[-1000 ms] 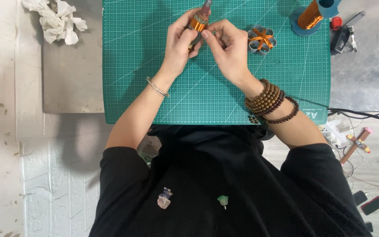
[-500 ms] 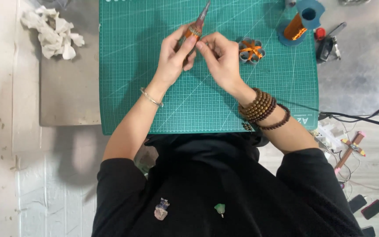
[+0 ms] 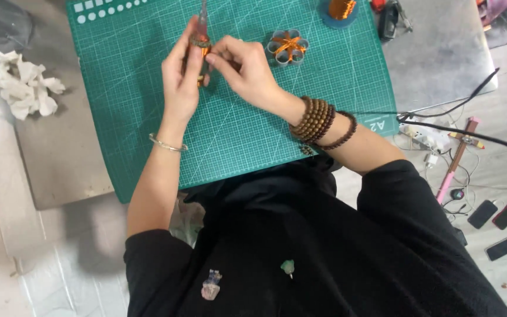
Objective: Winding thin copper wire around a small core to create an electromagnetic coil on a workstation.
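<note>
A green gridded cutting mat covers the grey bench; at its twelve o'clock, a slim orange-wrapped tool now stands upright, gripped by the closed left hand; the right hand pinches it; a wire flower lies at three o'clock, crumpled white tissue at nine.

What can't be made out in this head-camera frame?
- Slim tool: tip cut off by the top edge; lower part hidden in the left hand.
- Right hand: what its fingertips pinch is too small to tell.
- Copper wire spool: top cut off by the frame edge.
</note>
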